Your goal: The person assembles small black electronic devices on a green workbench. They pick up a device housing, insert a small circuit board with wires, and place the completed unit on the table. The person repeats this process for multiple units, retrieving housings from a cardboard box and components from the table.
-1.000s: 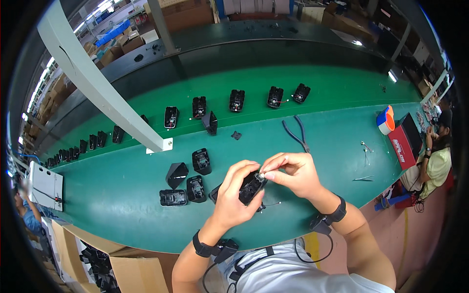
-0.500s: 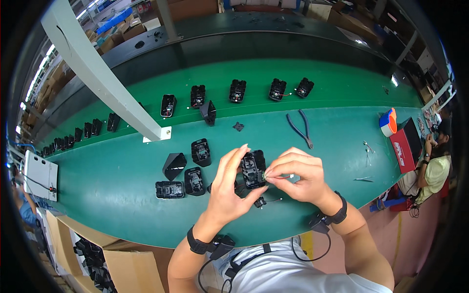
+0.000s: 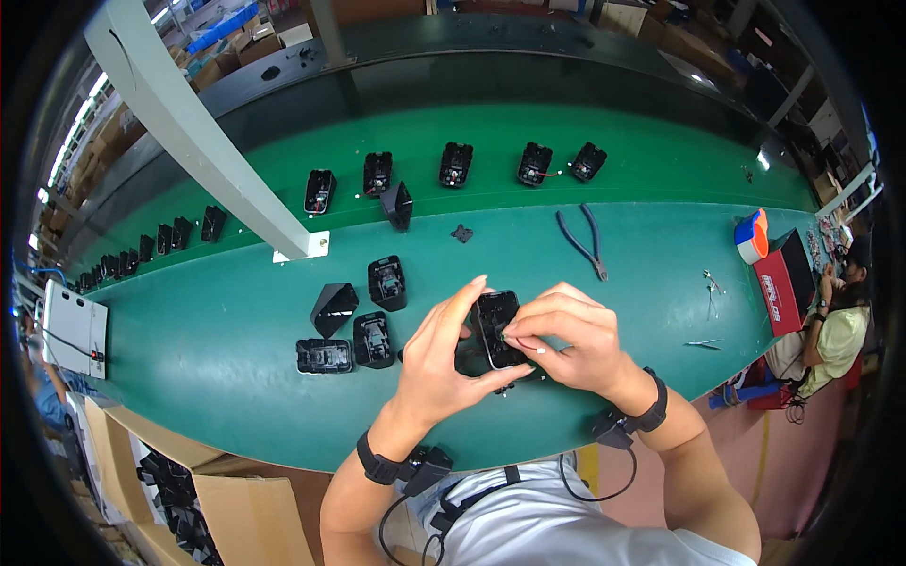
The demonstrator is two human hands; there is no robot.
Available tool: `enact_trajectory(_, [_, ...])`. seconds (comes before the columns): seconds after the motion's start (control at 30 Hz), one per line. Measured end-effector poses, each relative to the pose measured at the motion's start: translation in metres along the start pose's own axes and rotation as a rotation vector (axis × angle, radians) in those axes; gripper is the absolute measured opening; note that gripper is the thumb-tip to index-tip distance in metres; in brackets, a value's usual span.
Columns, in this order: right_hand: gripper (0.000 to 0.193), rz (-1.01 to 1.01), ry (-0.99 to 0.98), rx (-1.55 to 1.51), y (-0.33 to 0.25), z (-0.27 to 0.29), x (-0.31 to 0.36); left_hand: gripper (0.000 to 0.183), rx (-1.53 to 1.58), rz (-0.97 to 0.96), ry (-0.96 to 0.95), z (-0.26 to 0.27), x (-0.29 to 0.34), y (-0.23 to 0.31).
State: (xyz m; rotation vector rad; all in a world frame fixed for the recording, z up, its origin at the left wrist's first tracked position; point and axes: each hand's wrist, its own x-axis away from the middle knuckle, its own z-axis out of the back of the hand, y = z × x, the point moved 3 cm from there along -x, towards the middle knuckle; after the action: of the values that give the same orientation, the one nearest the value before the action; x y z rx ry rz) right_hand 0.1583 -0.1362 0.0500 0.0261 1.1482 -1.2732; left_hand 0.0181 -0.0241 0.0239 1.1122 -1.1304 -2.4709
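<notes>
My left hand (image 3: 436,357) grips a black plastic housing (image 3: 493,311) between thumb and fingers, its open side tilted up. The fingertips of my right hand (image 3: 578,341) are pinched inside the housing on a small wired circuit board, mostly hidden by those fingers. A thin red wire with a white plug (image 3: 539,350) trails out from them. Further dark parts lie on the bench beneath my hands, largely covered. To the left are more open housings (image 3: 374,340) and a glossy black angular cover (image 3: 334,309).
Blue-handled pliers (image 3: 583,243) and tweezers (image 3: 703,343) lie on the green bench. Housings (image 3: 456,165) line the far green strip. A grey post (image 3: 189,123) rises at left. A red box (image 3: 781,283) stands right, near a seated person. An open carton (image 3: 250,519) sits lower left.
My right fingertips have moved from the housing's right edge farther into it, taking the small board along. The housing has turned slightly in my left hand.
</notes>
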Motion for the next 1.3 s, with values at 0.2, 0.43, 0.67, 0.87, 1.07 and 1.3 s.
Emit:
enact_trajectory(0.2, [0.019,-0.054,0.026,-0.028,-0.005,-0.004,0.003,0.093,-0.089,-0.118,0.031,-0.001,0.001,-0.002])
enact_trajectory(0.43, [0.016,-0.121,0.07,-0.043,-0.005,0.0,0.003,0.09,-0.075,-0.12,0.066,-0.001,-0.001,-0.005])
enact_trajectory(0.67, [0.014,-0.327,0.095,-0.231,0.002,-0.012,0.012,0.091,-0.187,-0.18,0.071,0.001,-0.002,-0.003])
enact_trajectory(0.87, [0.012,-0.594,0.122,-0.441,0.009,-0.023,0.023,0.089,-0.18,-0.13,0.085,-0.001,0.0,-0.006])
enact_trajectory(1.07, [0.011,-0.158,-0.029,-0.108,0.008,-0.01,0.01,0.086,-0.147,-0.096,0.043,0.0,0.003,-0.007])
enact_trajectory(1.3, [0.02,-0.199,-0.153,-0.172,0.012,-0.012,0.01,0.087,-0.161,-0.027,-0.051,0.006,0.001,-0.006])
